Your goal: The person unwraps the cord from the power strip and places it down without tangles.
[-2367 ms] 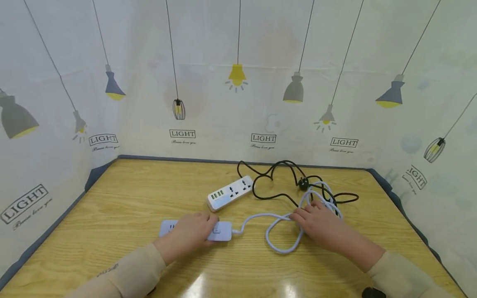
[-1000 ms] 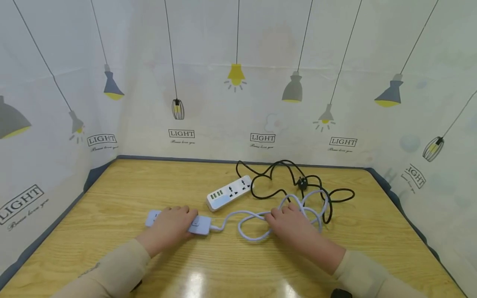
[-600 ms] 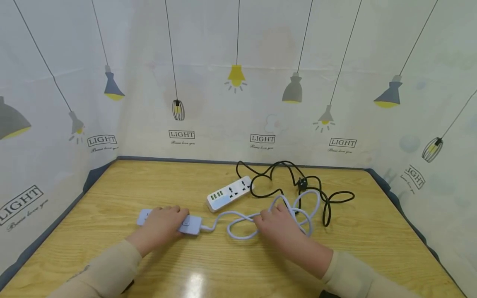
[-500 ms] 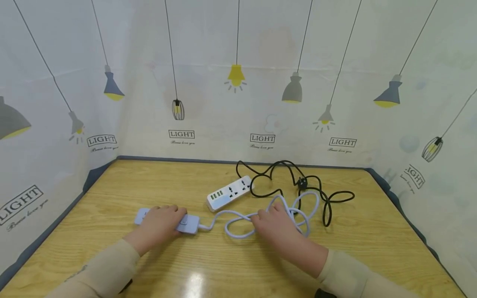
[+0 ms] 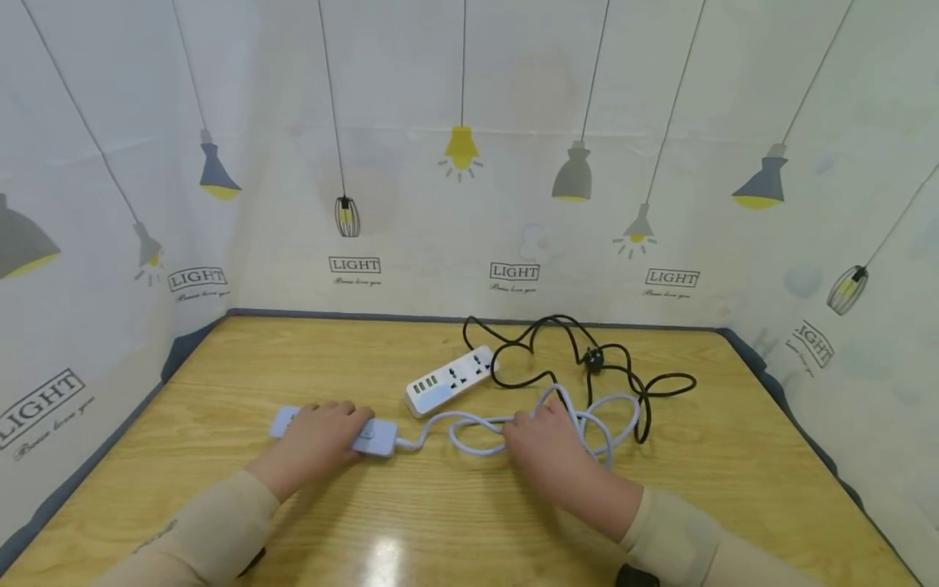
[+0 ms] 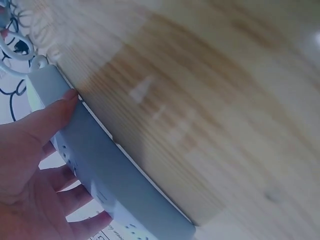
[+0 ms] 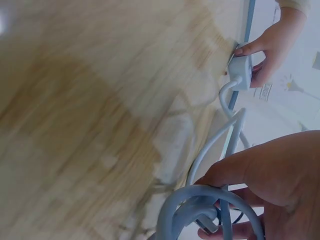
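My left hand (image 5: 319,444) grips a pale power strip (image 5: 377,439) from above near the table's left-middle. In the left wrist view the thumb (image 6: 62,107) lies along one long side of it, the fingers on the other. A pale cord (image 5: 424,430) leaves the strip's right end and runs in loops to my right hand (image 5: 561,465), which holds the bundled cord. The right wrist view shows the cord loop (image 7: 175,202) close under the thumb, with the cord's plug (image 7: 197,212) inside the loop beside the fingers.
A second, white power strip (image 5: 451,383) with sockets and USB ports lies behind, between the hands. Its black cord (image 5: 539,381) sprawls to the right with a black plug (image 5: 594,359), near the pale loops. A printed curtain (image 5: 425,244) surrounds the wooden table (image 5: 440,522).
Both hands have moved left, taking the pale power strip and cord along. The pale loops have come away from most of the black cord. Over the last half second little has moved.
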`<state>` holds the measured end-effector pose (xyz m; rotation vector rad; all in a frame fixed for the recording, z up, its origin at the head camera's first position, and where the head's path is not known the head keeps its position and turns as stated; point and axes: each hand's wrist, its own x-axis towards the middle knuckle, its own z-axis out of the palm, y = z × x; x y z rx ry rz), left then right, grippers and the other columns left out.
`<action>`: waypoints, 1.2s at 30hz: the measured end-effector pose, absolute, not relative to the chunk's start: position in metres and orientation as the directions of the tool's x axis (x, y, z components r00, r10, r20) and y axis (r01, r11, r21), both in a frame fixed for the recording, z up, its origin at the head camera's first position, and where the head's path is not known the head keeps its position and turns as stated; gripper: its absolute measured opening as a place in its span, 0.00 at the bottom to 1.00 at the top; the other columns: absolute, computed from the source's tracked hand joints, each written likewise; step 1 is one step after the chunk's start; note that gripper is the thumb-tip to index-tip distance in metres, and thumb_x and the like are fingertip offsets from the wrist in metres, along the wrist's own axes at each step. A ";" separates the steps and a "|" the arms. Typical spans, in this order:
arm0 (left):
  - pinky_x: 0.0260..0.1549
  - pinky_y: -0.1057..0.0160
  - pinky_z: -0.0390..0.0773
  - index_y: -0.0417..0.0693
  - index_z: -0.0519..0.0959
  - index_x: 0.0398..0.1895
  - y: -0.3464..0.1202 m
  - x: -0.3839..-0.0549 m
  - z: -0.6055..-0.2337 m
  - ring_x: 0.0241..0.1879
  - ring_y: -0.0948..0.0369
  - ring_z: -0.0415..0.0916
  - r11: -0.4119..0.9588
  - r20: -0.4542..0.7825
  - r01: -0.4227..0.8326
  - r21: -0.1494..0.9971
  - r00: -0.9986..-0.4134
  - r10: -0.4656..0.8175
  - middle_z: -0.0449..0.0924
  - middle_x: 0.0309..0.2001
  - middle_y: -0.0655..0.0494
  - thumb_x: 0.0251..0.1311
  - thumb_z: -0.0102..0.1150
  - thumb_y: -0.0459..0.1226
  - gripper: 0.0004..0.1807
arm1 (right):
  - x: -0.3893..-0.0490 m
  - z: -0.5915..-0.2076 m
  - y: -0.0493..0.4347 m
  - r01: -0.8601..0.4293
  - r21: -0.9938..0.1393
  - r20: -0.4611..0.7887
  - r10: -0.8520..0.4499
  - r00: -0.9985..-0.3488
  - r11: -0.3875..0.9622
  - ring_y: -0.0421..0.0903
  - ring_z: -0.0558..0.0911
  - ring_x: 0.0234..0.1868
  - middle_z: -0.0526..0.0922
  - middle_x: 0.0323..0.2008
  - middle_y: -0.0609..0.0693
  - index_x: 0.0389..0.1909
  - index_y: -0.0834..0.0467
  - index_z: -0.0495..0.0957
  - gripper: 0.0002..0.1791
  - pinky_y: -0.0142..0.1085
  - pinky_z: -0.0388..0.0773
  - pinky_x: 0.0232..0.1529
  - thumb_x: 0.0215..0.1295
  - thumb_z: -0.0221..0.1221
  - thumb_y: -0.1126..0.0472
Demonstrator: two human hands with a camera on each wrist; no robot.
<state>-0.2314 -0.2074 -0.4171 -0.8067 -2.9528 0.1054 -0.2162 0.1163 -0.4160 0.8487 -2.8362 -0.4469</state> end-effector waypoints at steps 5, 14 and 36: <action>0.43 0.42 0.75 0.45 0.76 0.52 -0.201 -0.234 -0.420 0.43 0.48 0.78 0.854 0.054 0.513 -0.082 -0.854 0.518 0.79 0.42 0.48 0.52 0.73 0.44 0.27 | -0.222 -0.421 0.129 -0.515 0.302 0.070 -0.557 -0.827 0.802 0.52 0.75 0.30 0.77 0.29 0.47 0.38 0.53 0.81 0.08 0.44 0.64 0.38 0.57 0.68 0.61; 0.40 0.46 0.77 0.46 0.75 0.52 -0.197 -0.235 -0.418 0.41 0.50 0.78 0.847 0.067 0.517 -0.120 -0.847 0.527 0.79 0.41 0.49 0.53 0.72 0.45 0.26 | -0.232 -0.422 0.145 -0.549 0.304 0.094 -0.598 -0.796 0.779 0.49 0.73 0.31 0.77 0.35 0.45 0.44 0.51 0.79 0.12 0.42 0.63 0.34 0.61 0.66 0.57; 0.50 0.40 0.72 0.42 0.74 0.58 -0.199 -0.215 -0.399 0.55 0.44 0.73 0.870 0.168 0.479 -0.112 -0.854 0.492 0.75 0.55 0.42 0.51 0.73 0.47 0.33 | -0.208 -0.407 0.172 -0.620 0.204 0.286 -0.651 -0.703 0.758 0.58 0.73 0.56 0.76 0.56 0.58 0.60 0.59 0.74 0.32 0.54 0.69 0.57 0.56 0.68 0.51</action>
